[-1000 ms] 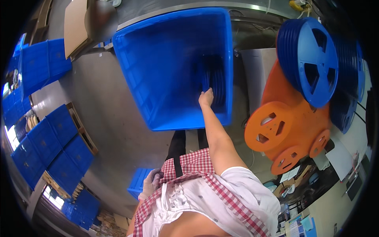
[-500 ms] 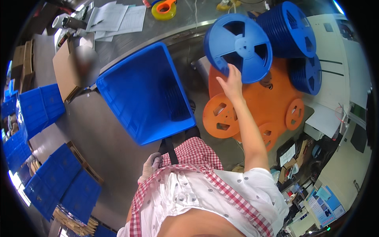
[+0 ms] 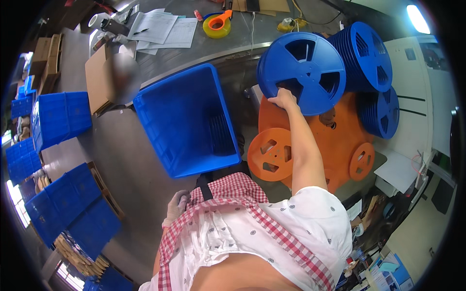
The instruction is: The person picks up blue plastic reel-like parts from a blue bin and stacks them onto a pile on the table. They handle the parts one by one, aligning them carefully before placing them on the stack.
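Observation:
My right hand [image 3: 285, 99] grips the near left rim of a blue reel [image 3: 309, 72], its fingers in a cutout and the thumb at the outer edge. This reel tops a stack, with more blue rims showing beneath it. My left hand [image 3: 177, 204], in a pale glove with greyish fingertips, rests by the checked apron at my waist. Its fingers are curled together and no object shows in them. In front of me, a large blue bin [image 3: 167, 121] holds several dark blue reels [image 3: 222, 135] against its right side.
Two more stacks of blue reels [image 3: 376, 53] stand at the right over an orange surface [image 3: 349, 114]. An orange reel [image 3: 257, 160] lies nearer me. Papers [image 3: 154, 25] and a tape roll [image 3: 217, 26] lie on the far metal table. Blue crates [image 3: 63, 119] stand at the left.
My right hand has closed on the blue reel's rim, fingers now inside the cutout. The view has shifted, so most things appear lower. My left hand stays by the apron.

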`<control>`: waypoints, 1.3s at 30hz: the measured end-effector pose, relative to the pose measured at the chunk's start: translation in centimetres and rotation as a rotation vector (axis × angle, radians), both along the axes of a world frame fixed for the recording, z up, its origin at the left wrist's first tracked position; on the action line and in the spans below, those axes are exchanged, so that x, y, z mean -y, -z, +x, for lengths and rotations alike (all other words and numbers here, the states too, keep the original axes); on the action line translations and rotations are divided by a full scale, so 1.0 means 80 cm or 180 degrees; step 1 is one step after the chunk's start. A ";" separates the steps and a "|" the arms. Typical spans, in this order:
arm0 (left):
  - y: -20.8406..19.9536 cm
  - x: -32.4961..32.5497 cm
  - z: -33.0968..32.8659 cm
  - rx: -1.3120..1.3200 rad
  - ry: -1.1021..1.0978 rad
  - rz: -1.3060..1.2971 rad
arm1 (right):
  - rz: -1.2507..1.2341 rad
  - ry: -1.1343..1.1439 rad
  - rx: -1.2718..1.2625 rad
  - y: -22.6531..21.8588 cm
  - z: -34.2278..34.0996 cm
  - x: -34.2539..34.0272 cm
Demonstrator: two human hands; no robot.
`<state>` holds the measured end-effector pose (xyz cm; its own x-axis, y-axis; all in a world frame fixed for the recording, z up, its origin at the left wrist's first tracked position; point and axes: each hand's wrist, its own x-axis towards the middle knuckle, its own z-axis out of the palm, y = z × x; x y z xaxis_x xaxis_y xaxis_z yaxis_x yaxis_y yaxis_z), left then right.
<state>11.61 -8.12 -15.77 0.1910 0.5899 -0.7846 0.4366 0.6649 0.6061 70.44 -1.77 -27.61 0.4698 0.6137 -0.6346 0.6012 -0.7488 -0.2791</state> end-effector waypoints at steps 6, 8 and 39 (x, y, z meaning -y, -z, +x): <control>-0.016 -0.041 0.038 -0.0314 0.1329 0.0935 | 0.0481 0.0030 0.0345 -0.090 -0.004 0.015; -0.042 -0.067 0.081 -0.0062 0.1365 0.0960 | 0.0723 0.0060 0.0195 -0.140 -0.016 0.019; -0.150 -0.156 -0.286 0.1209 -0.1700 0.0530 | 0.3655 0.2785 -0.5696 -0.237 -0.472 0.076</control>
<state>-11.27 4.37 -3.80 0.0841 0.7871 -0.6110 -0.1897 0.6146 0.7657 32.72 -7.89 -8.65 0.2864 0.9310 -0.2263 -0.9216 0.2031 -0.3308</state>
